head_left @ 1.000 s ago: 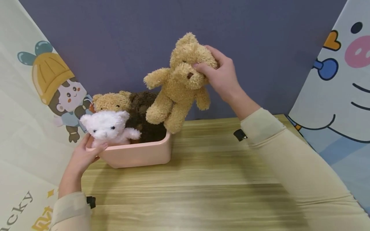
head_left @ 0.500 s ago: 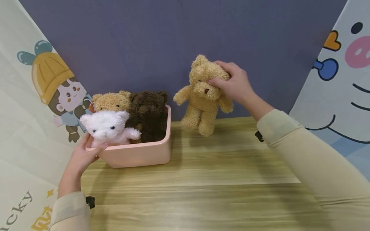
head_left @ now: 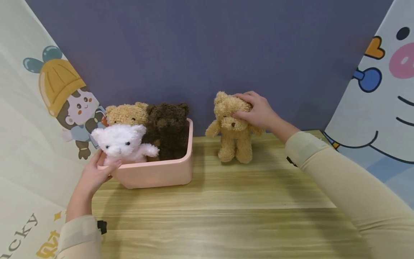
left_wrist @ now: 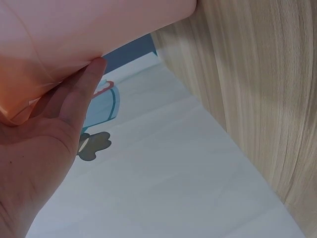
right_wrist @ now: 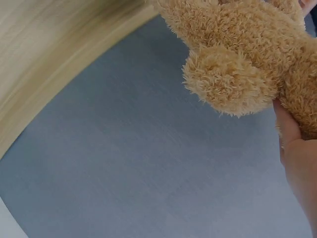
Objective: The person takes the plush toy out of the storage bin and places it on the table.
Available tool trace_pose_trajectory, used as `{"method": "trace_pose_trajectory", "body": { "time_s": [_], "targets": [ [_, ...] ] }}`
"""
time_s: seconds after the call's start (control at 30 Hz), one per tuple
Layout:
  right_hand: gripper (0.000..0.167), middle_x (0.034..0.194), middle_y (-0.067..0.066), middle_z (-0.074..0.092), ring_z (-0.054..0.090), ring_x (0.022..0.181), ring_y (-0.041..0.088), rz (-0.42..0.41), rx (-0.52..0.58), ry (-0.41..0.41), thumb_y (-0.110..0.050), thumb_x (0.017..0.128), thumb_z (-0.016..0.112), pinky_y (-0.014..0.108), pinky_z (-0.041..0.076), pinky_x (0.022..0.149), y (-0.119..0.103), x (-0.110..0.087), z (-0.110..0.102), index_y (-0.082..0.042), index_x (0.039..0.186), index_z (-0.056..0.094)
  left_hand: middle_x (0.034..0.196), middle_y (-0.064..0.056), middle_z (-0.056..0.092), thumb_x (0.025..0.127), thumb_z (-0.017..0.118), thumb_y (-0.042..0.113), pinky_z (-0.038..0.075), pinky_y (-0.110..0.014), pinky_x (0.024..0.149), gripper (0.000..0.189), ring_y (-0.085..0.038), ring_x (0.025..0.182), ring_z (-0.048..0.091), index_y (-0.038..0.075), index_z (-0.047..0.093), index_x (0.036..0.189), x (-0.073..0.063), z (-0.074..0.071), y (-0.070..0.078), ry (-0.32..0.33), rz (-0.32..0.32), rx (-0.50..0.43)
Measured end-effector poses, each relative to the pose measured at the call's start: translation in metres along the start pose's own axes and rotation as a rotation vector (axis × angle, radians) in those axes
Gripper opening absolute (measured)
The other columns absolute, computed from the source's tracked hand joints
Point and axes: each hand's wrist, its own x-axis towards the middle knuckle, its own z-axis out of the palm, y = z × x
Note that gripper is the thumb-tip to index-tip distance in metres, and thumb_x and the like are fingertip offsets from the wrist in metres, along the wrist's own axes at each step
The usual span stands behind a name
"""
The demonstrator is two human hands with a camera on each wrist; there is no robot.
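My right hand (head_left: 258, 112) grips a light tan teddy bear (head_left: 235, 135) by the side of its head. The bear is upright beside the back panel, its feet at the table surface; whether they bear weight I cannot tell. In the right wrist view the tan teddy bear (right_wrist: 237, 54) fills the upper right, with the hand (right_wrist: 299, 153) at its head. My left hand (head_left: 92, 176) holds the left front corner of a pink bin (head_left: 155, 174). Inside sit a white teddy bear (head_left: 121, 144), a golden-tan teddy bear (head_left: 126, 114) and a dark brown teddy bear (head_left: 168, 126).
A wood-grain table (head_left: 220, 216) lies under everything. Behind it rises a blue-grey panel (head_left: 207, 46). White panels with cartoon prints close off the left (head_left: 35, 136) and right (head_left: 362, 118) sides.
The right hand has carried the tan bear rightward from above the bin, then down to the table beside it. The left hand stays at the bin's corner.
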Motion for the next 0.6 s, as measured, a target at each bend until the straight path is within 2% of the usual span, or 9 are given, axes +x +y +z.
{"method": "trace_pose_trajectory", "body": {
  "time_s": [0.13,0.33,0.6],
  "targets": [
    [0.070,0.156,0.010,0.048,0.053,0.130,0.033,-0.022,0.014,-0.020,-0.039,0.097,0.076,0.058,0.051,0.104,0.006,0.000,0.011,-0.027,0.161,0.049,0.177,-0.027,0.006,0.103,0.064,0.052,0.059,-0.014,0.076,0.106,-0.055,0.153,0.032,0.023,-0.011,0.172,0.000,0.000,-0.001,0.000,-0.006,0.001],
    [0.071,0.158,0.010,0.045,0.047,0.142,0.036,0.005,0.039,-0.020,-0.038,0.095,0.078,0.065,0.045,0.114,0.016,0.000,0.025,-0.030,0.160,0.050,0.178,-0.026,0.003,0.104,0.063,0.052,0.061,-0.016,0.079,0.105,-0.056,0.154,0.031,0.022,-0.013,0.171,-0.001,0.000,0.000,-0.006,-0.012,0.011],
    [0.070,0.162,0.007,0.043,0.047,0.144,0.035,0.042,0.088,-0.053,-0.040,0.098,0.076,0.064,0.045,0.116,0.029,0.000,0.034,-0.033,0.161,0.047,0.178,-0.026,0.004,0.104,0.063,0.051,0.058,-0.014,0.077,0.104,-0.055,0.152,0.033,0.022,-0.011,0.171,-0.001,0.001,0.001,0.003,0.001,0.016]
  ]
}}
